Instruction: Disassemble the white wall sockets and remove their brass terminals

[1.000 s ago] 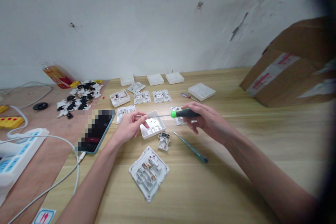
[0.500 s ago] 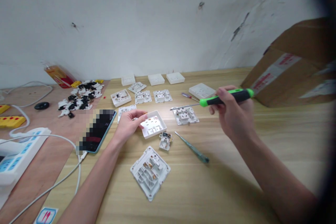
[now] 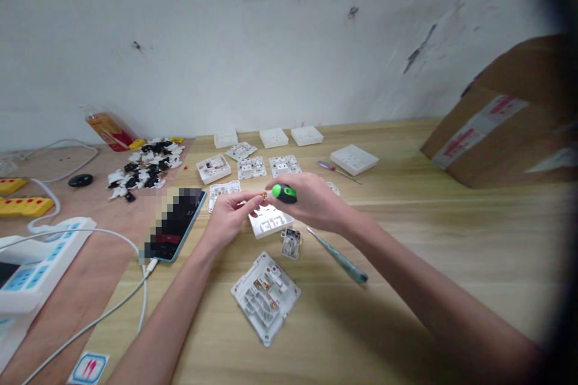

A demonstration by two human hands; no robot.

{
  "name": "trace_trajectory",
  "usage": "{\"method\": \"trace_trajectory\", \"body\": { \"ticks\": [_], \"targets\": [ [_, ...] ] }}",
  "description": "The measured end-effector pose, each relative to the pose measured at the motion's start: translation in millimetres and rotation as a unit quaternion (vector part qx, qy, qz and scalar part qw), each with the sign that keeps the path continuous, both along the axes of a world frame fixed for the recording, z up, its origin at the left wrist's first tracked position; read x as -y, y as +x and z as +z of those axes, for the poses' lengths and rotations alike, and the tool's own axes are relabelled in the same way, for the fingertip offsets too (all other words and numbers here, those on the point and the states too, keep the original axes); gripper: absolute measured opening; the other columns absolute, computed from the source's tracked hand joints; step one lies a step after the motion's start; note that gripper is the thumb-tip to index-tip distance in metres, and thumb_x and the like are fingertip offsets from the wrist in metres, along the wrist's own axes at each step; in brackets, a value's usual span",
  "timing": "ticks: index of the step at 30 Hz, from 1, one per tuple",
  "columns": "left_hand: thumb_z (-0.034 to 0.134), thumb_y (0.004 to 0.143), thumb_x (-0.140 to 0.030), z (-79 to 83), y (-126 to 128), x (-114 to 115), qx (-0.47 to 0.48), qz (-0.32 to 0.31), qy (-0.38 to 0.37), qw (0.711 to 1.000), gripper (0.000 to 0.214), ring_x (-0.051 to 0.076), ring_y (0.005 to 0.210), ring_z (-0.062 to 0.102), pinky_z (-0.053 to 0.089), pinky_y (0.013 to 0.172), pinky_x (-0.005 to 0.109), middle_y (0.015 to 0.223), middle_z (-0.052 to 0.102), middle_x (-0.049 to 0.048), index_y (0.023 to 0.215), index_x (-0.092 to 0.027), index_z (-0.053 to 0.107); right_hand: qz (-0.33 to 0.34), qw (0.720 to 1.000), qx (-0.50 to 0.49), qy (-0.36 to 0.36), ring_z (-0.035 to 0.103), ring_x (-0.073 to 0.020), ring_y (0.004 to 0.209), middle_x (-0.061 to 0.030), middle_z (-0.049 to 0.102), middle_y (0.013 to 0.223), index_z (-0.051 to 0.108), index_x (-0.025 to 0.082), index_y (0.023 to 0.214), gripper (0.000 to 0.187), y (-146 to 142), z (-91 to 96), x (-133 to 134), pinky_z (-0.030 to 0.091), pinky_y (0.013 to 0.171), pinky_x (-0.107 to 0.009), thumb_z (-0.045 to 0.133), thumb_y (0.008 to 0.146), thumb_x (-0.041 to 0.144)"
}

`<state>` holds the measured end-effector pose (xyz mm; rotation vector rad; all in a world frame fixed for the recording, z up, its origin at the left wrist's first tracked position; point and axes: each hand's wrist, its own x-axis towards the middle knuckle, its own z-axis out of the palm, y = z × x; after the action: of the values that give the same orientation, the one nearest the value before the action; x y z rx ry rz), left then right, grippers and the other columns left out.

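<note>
My left hand (image 3: 228, 216) is closed, thumb and finger pinching a small brass-coloured piece (image 3: 264, 195). My right hand (image 3: 316, 198) wraps round a green-and-black screwdriver (image 3: 284, 194), its handle end facing me; the shaft is mostly hidden. Both hands meet above a shallow white plastic box (image 3: 273, 225), which lies partly under them. Just in front of the box sits a small socket insert (image 3: 291, 243) with metal contacts. Nearer to me, a white socket plate (image 3: 266, 298) lies with its inner side up and brass contacts showing. To the right rests a teal-handled screwdriver (image 3: 338, 257).
Behind stand several white boxes (image 3: 354, 159) and socket plates (image 3: 251, 167), plus another screwdriver (image 3: 338, 171). A phone (image 3: 176, 225) with a cable lies left, near black and white parts (image 3: 144, 168) and a power strip (image 3: 49, 258). A cardboard box (image 3: 492, 114) is at right.
My right hand has swung left with the green-and-black screwdriver, from over the right-hand plate to my left hand. My left hand has come off the white box, holding the brass-coloured piece.
</note>
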<state>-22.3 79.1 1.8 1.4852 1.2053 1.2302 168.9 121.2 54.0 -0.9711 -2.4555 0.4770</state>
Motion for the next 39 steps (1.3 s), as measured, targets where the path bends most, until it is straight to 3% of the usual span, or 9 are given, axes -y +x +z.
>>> {"method": "trace_trajectory", "body": {
  "ticks": [6,12,19,23,29,34,39],
  "targets": [
    [0.066,0.084,-0.035,-1.5,2,-3,0.021,-0.017,-0.041,0.999,0.023,0.013,0.065,0.060,0.048,0.062,0.024,0.078,0.073,0.0055,0.088,-0.016,0.076,0.040,0.999,0.003,0.027,0.056,-0.0136,0.070,-0.0034,0.065,0.080,0.070,0.018,0.086,0.014,-1,-10.5,-10,0.033,0.061,-0.026,0.058,0.085,0.025],
    [0.068,0.082,-0.037,-2.0,6,-3,0.055,-0.008,-0.085,0.995,0.025,0.012,0.063,0.059,0.048,0.063,0.025,0.074,0.071,0.0051,0.079,-0.014,0.074,0.073,0.991,0.067,0.088,0.054,-0.0124,0.067,-0.0029,0.064,0.083,0.068,0.018,0.091,0.014,2,-14.9,-12,0.030,0.057,-0.026,0.055,0.085,0.021],
    [0.069,0.081,-0.033,-4.7,1,-2,-0.030,-0.001,-0.016,0.999,0.022,0.013,0.072,0.060,0.047,0.063,0.024,0.086,0.068,0.0038,0.097,-0.017,0.069,0.081,0.993,0.038,0.080,0.059,-0.0138,0.072,-0.0037,0.068,0.084,0.066,0.016,0.091,0.013,5,-20.4,-15,0.033,0.060,-0.025,0.056,0.082,0.016],
    [0.067,0.084,-0.031,-4.4,0,-1,-0.071,0.007,0.032,0.997,0.016,0.015,0.078,0.060,0.046,0.066,0.025,0.089,0.065,0.0042,0.090,-0.017,0.068,0.090,0.993,0.007,0.077,0.059,-0.0140,0.071,-0.0027,0.069,0.082,0.065,0.017,0.089,0.011,5,-24.7,-18,0.035,0.061,-0.025,0.057,0.081,0.016],
    [0.055,0.092,-0.036,-5.2,2,-1,-0.080,-0.028,0.011,0.996,0.023,0.014,0.074,0.056,0.045,0.066,0.025,0.081,0.060,0.0024,0.084,-0.016,0.064,0.094,0.992,-0.009,0.079,0.059,-0.0138,0.069,-0.0029,0.070,0.079,0.065,0.017,0.088,0.009,5,-30.4,-20,0.035,0.061,-0.025,0.058,0.082,0.018],
    [0.060,0.088,-0.037,-5.7,2,-1,-0.043,-0.024,-0.011,0.999,0.020,0.013,0.072,0.056,0.045,0.066,0.025,0.082,0.060,0.0008,0.094,-0.018,0.061,0.097,0.992,-0.021,0.081,0.058,-0.0127,0.067,-0.0024,0.069,0.077,0.065,0.018,0.088,0.010,5,-30.3,-18,0.034,0.061,-0.024,0.056,0.083,0.019],
    [0.056,0.091,-0.038,-4.2,3,0,-0.039,-0.041,-0.006,0.998,0.021,0.013,0.073,0.056,0.045,0.067,0.025,0.080,0.058,0.0009,0.089,-0.017,0.059,0.097,0.993,-0.021,0.070,0.058,-0.0127,0.068,-0.0021,0.069,0.077,0.065,0.018,0.089,0.011,3,-29.2,-15,0.034,0.061,-0.024,0.056,0.082,0.017]
  ]
}}
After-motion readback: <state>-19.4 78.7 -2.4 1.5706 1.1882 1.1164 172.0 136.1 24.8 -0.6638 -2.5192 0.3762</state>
